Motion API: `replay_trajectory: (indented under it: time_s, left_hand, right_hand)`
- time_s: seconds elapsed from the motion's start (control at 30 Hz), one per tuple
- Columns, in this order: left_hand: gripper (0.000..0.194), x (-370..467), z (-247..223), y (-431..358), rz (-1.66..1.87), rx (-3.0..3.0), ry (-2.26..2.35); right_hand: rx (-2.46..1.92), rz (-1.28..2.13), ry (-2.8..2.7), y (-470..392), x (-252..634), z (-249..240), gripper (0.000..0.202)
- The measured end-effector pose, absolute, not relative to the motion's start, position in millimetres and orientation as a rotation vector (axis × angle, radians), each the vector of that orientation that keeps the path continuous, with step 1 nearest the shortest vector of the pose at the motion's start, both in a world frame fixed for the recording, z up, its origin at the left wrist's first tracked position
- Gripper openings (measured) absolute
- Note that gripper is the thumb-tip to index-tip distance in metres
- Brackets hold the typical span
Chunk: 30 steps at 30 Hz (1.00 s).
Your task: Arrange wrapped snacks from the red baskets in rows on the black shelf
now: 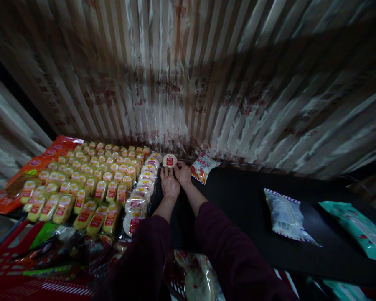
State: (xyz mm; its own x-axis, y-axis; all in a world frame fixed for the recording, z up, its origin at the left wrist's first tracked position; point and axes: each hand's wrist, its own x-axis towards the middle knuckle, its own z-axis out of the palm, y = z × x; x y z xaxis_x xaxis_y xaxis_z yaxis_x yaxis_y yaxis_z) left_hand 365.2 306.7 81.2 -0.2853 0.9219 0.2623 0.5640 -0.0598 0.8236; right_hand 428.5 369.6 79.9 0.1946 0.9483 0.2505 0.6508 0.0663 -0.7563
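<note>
A round, pale packaged cake with a red label [169, 160] lies at the back of the black shelf [228, 200]. My left hand [169, 183] touches its near edge with the fingertips. At its right edge are the bent fingers of my right hand [184, 173]. Both hands seem to hold the cake between them, though the exact grip is small and dim. Just left runs a column of similar round cakes [146, 184], overlapping from back to front. Beyond that column stand several rows of yellow wrapped cakes [90, 179] with red labels.
An orange bag [34, 171] lies at the far left. Right of my hands are a white-and-red snack bag [203, 167], a white pouch [286, 215] and a teal packet [359, 228]. A red basket [47, 289] with packaged goods stands in front. Striped sheeting [181, 83] hangs behind.
</note>
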Motion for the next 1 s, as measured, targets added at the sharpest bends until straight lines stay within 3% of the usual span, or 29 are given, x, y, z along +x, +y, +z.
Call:
replay_trajectory:
  time_s: [0.7, 0.87, 1.0]
  left_hand:
    - [0.033, 365, 86, 289, 1.311, 1.502, 1.824]
    - [0.029, 375, 94, 246, 1.324, 1.548, 1.78]
    - [0.034, 381, 100, 179, 1.569, 1.515, 1.707]
  right_hand:
    - [-1.589, 0.624, -1.483, 308, 438, 98, 0.03]
    - [-1.561, 0.764, -1.495, 262, 450, 113, 0.024]
    - [-1.405, 0.778, -1.65, 209, 458, 128, 0.02]
